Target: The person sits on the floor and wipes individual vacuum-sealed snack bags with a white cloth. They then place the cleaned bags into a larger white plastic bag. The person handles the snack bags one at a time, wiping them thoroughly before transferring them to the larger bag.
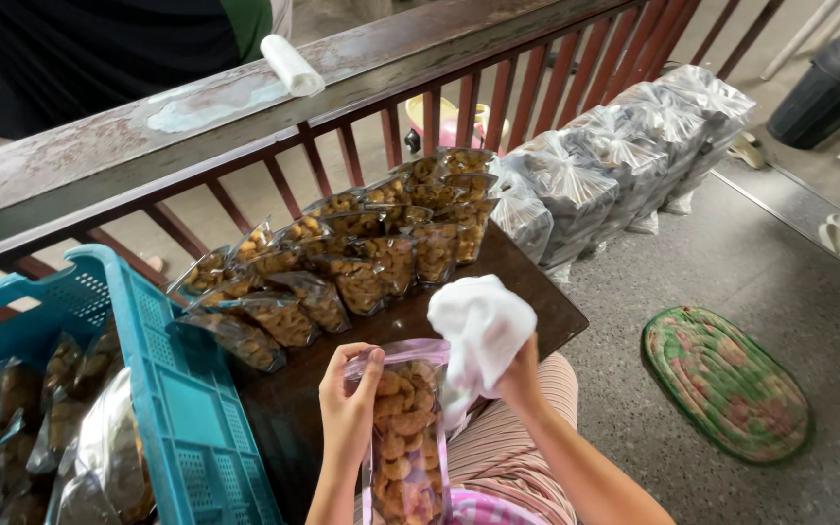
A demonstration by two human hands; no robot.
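We are pinching the snack bag with our left hand at its top corner; it is standing upright above our lap, opening pointing up. Our right hand is clutching a white cloth beside the opening.

clear snack pouches rowed; perhaps nuts inside.

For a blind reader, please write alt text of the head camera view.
A person's left hand holds a clear snack pouch while the right hand grips a white cloth beside it. Filled pouches stand in rows on a dark table, beside a blue crate.
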